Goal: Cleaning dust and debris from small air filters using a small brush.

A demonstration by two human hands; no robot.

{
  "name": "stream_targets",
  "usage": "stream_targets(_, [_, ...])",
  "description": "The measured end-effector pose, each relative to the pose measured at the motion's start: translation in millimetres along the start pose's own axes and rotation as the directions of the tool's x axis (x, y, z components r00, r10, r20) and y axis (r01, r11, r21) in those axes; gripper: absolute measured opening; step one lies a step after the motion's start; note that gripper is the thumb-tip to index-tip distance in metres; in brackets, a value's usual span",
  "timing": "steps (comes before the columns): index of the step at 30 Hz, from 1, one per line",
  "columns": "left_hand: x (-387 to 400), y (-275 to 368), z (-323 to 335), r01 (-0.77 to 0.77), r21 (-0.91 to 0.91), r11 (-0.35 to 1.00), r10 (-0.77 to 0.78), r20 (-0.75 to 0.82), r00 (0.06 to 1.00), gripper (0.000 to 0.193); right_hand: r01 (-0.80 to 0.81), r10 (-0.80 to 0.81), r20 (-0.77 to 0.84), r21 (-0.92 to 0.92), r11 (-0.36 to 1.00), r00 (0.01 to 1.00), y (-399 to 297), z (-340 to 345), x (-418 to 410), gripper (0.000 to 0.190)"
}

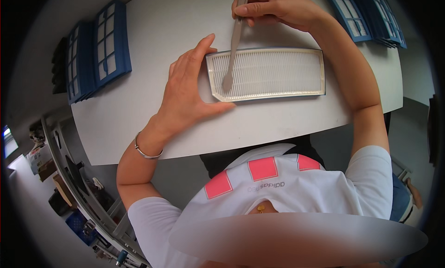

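A rectangular pleated air filter with white pleats and a thin blue outer edge lies flat on the white table before me. My left hand spans its left end, thumb along the near edge and fingers at the far left corner. In my right hand, beyond the filter, is the handle of a slim grey spatula. The spatula's rounded tip reaches down over the pleats near the filter's left end. Whether the tip presses on them is hard to tell.
Stacks of blue-framed filters stand at the table's far left, and more blue-framed filters at the far right. At lower left, beyond the table, is a shelf or bench with assorted items. Part of another person shows at lower right.
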State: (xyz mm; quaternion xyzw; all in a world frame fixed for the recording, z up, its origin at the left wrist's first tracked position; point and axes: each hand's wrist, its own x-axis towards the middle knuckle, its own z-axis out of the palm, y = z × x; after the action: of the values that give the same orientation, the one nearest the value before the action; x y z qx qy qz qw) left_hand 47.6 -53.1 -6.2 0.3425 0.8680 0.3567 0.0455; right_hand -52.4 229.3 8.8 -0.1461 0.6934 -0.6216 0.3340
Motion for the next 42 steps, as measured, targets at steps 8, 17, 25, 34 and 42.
stream_targets(8, [2.1, -3.6, 1.1, -0.008, 0.021, 1.000, 0.009, -0.023, 1.000, 0.121, -0.052, 0.054, 0.029, -0.063, 0.997, 0.998, -0.9, 4.7, -3.3, 0.026])
stream_targets(17, [2.4, -3.2, -1.1, -0.004, 0.005, 1.000, 0.004, -0.036, 0.999, 0.120, -0.080, 0.075, -0.048, -0.116, 0.990, 0.996, -11.2, 10.8, -6.7, 0.027])
stream_targets(25, [4.3, -4.2, -2.4, 0.024, -0.016, 1.000, -0.025, -0.039, 0.999, 0.119, -0.096, 0.086, -0.140, -0.067, 0.993, 0.986, -4.5, 3.3, -2.7, 0.026])
stream_targets(34, [3.2, -3.2, -3.7, 0.046, 0.033, 0.998, -0.046, -0.004, 0.999, 0.124, 0.010, -0.028, -0.273, -0.066, 0.998, 0.962, 1.5, -15.7, 0.7, 0.027])
stream_targets(42, [3.6, -4.0, -5.1, 0.043, 0.034, 0.998, -0.043, 0.013, 0.999, 0.124, 0.054, -0.053, -0.292, -0.003, 0.999, 0.955, 4.1, -19.0, 1.3, 0.025])
